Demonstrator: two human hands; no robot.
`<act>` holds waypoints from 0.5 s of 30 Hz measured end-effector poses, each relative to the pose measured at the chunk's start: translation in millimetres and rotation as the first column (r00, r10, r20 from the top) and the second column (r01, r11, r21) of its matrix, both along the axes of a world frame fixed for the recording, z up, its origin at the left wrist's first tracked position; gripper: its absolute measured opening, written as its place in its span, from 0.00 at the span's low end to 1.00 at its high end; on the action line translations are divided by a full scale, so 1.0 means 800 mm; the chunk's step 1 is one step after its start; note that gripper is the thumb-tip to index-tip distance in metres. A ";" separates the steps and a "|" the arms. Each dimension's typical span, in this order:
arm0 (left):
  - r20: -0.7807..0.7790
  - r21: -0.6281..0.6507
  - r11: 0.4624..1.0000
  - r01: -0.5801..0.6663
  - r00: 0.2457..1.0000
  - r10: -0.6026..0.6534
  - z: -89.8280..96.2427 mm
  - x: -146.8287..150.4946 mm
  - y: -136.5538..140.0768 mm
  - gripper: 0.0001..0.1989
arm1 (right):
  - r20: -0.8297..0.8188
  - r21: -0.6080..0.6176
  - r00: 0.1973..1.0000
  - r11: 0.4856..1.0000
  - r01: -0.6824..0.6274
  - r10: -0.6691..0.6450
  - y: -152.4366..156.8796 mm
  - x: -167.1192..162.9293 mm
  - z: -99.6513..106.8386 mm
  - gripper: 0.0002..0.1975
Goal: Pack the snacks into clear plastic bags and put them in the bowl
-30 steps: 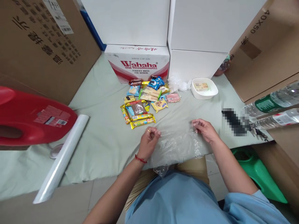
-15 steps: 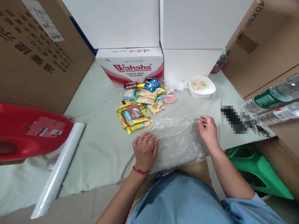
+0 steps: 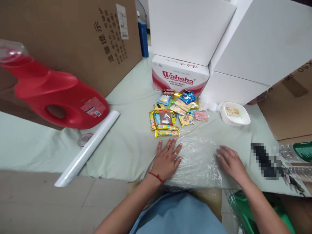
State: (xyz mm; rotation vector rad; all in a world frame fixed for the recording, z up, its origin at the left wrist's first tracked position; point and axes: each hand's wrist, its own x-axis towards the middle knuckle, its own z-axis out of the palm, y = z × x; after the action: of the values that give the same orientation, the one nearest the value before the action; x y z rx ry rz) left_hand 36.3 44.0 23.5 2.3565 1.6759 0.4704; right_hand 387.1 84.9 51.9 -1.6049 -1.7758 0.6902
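A thin sheet of clear plastic (image 3: 198, 162) lies wrinkled at the table's front edge. My left hand (image 3: 168, 159), fingers spread, rests flat on its left side. On its right edge, my right hand (image 3: 230, 162) has its fingers stretched out, palm down and slightly blurred. Just beyond the left fingertips are yellow-wrapped snack bars (image 3: 167, 133). Behind those, several small snack packets lie heaped, among them a yellow biscuit packet (image 3: 186, 120), a pink packet (image 3: 201, 115) and a blue packet (image 3: 187, 97).
A white bowl (image 3: 235, 122) holding a packet stands right of the snacks, near a crumpled clear bag (image 3: 208, 102). A Wahaba-style red-and-white carton (image 3: 180, 76) stands behind. To the left are a red jug (image 3: 65, 94) and a white roll (image 3: 87, 148). Bottles (image 3: 294, 152) lie at right.
The view has swung left, so things sit farther right. My left hand has gone from curled to spread flat. My right hand has turned palm down onto the plastic's edge.
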 end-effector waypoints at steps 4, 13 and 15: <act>0.027 0.000 1.000 0.000 1.000 0.000 -0.001 0.000 -0.001 0.28 | 0.056 0.115 0.997 0.992 -0.051 0.045 0.062 -0.069 0.043 0.10; 0.044 0.028 1.000 -0.002 0.999 0.001 -0.005 -0.002 -0.001 0.28 | 0.570 -0.070 0.807 0.987 -0.141 0.156 0.201 -0.301 0.062 0.16; 0.050 0.027 1.000 -0.007 0.999 0.006 -0.006 -0.001 -0.001 0.28 | 0.588 0.000 0.804 0.994 -0.110 0.089 0.221 -0.309 0.057 0.18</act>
State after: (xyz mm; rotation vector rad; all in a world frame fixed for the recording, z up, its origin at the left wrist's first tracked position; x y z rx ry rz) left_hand 35.5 43.0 19.0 2.3391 1.6666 0.5521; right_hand 139.8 261.6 97.8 -1.8415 -2.3064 0.1959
